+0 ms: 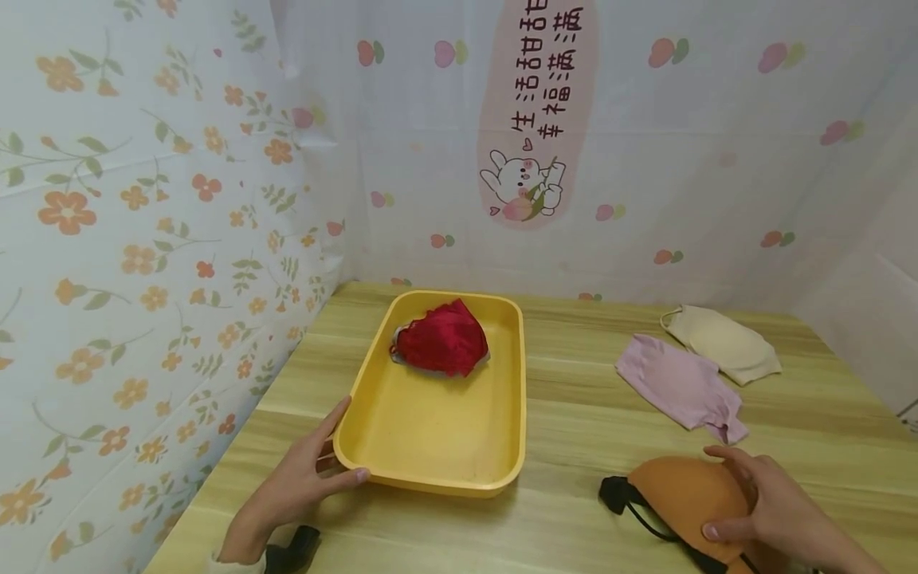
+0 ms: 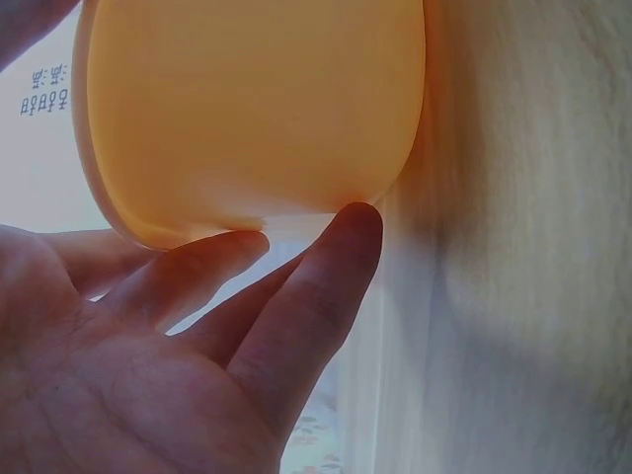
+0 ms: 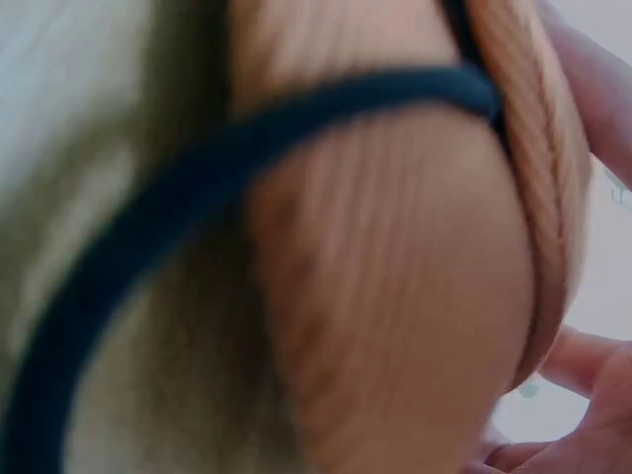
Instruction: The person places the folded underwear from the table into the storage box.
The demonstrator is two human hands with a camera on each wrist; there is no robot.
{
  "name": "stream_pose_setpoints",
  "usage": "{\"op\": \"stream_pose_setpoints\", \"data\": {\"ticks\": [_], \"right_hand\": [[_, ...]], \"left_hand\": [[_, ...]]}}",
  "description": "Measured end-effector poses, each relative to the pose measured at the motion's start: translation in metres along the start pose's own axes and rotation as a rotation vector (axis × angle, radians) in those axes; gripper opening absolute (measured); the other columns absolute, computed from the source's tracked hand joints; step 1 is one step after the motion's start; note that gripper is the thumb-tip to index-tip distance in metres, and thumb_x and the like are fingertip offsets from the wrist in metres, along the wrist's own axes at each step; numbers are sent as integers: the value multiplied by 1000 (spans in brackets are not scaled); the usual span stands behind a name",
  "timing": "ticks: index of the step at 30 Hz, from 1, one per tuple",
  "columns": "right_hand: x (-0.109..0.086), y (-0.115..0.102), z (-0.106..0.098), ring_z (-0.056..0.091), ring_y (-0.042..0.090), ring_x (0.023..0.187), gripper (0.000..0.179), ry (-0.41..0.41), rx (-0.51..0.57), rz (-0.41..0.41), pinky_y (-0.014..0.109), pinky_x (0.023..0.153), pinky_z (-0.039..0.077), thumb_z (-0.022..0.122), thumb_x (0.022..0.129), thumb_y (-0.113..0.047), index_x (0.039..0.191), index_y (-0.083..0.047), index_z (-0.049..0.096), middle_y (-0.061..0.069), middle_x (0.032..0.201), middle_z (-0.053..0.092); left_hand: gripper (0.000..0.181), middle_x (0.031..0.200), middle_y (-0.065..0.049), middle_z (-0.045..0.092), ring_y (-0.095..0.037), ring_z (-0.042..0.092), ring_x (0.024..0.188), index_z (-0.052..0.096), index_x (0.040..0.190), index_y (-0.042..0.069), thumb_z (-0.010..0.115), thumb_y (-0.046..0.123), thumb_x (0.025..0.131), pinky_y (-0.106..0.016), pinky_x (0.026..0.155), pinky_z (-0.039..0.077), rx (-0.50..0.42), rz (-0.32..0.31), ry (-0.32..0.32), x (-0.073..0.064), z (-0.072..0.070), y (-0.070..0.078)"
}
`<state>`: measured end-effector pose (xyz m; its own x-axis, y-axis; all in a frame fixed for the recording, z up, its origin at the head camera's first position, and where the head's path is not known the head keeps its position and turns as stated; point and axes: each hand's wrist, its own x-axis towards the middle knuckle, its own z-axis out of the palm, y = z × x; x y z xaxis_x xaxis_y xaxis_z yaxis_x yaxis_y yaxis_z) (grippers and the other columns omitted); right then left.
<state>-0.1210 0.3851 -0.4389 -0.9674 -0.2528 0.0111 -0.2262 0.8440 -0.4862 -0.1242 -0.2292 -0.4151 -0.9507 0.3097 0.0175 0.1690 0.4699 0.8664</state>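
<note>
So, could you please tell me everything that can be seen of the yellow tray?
The yellow tray is a shallow rectangular container with rounded corners, low raised walls and a smooth rim; it looks like plastic. It sits open side up on the wood-patterned table, its longer sides running away from the person. The left hand holds its near left corner, thumb at the near side and fingers at the left. Inside, toward the far end, lies a red fabric piece with a greyish edge.

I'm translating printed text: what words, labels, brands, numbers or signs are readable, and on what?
"生活甜甜": pink oval print on white patterned wall sheet; upper end cut off.
"幸福满满": same print.
Nothing readable shows on the yellow rectangular tray or orange fabric piece.
</note>
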Motion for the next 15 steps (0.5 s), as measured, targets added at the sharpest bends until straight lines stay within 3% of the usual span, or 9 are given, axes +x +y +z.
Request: {"op": "stream_pose_setpoints", "data": {"ticks": [3, 6, 9, 12, 15], "right_hand": [[0, -1, -1, 54, 21, 99, 81, -7, -9, 33, 35, 73, 49, 92, 70, -22, 135, 7, 53, 31, 116, 59], [0, -1, -2, 56, 26, 99, 76, -7, -11, 40, 37, 72, 50, 91, 70, -23, 132, 6, 56, 30, 117, 60], [0, 3, -5, 57, 4, 98, 75, -84, 77, 75, 27, 72, 49, 87, 78, -24, 139, 3, 52, 27, 128, 59], [0, 9, -13, 53, -14, 98, 70, -221, 278, 146, 20, 74, 50, 77, 89, -24, 150, -13, 45, -3, 137, 57], [1, 13, -20, 54, -15, 104, 64, -330, 502, 212, 23, 79, 52, 66, 97, -19, 153, -33, 39, -32, 127, 47]], "left_hand": [[100, 162, -32, 22, -50, 52, 133, 9, 162, 5, 76, 24, 90, -46, 102, 55, 1, -1, 3, 0, -1, 0], [101, 163, -31, 22, -49, 51, 133, 9, 162, 7, 76, 26, 90, -47, 103, 55, 2, -8, 6, 0, -1, 0], [101, 163, -31, 23, -49, 51, 134, 10, 163, 7, 77, 26, 89, -47, 103, 55, -2, -15, 9, 0, -1, 0], [101, 163, -31, 23, -49, 51, 134, 9, 162, 6, 77, 26, 89, -46, 103, 55, -7, -16, 7, 0, -1, -1], [101, 162, -31, 23, -49, 52, 133, 9, 162, 6, 77, 25, 90, -46, 102, 55, -10, -10, 7, -1, 0, -1]]}}
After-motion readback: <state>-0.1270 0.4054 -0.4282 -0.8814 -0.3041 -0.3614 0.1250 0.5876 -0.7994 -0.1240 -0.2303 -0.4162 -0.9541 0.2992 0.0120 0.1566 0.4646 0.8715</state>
